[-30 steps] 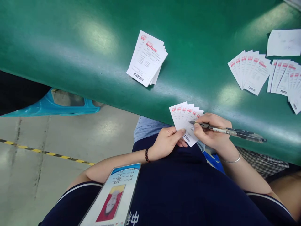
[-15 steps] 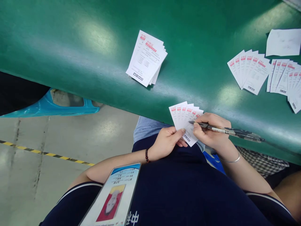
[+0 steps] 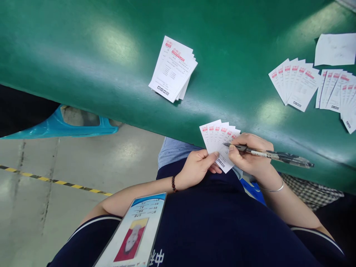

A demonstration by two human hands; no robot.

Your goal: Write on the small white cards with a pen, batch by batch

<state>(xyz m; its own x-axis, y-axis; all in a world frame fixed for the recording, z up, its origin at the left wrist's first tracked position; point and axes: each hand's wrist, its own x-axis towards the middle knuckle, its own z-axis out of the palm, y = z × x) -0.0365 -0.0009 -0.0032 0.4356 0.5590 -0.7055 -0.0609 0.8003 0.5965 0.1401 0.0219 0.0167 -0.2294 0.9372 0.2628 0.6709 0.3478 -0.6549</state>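
Note:
A fan of white certificate cards [image 3: 213,140] with red headings is pinched in my left hand [image 3: 198,165], thumb on top near the lower edge. My right hand [image 3: 250,152] grips a pen [image 3: 280,156] with a dark patterned barrel. The pen's tip points left and meets or nearly meets the front card; I cannot tell whether it touches. Part of the fan's right side is hidden behind my right fingers. The cards are held at the near edge of the green table [image 3: 233,48].
Farther up the table lies a stack of certificate cards [image 3: 174,70]. At right are more fanned cards [image 3: 302,87], with a blank white paper [image 3: 335,49] behind them. A blue plastic stool [image 3: 83,128] stands at left, and a badge [image 3: 133,230] hangs on my chest.
Both hands, the cards and the pen stay almost in place. At the lower right, a person's bare arm has gone out of view.

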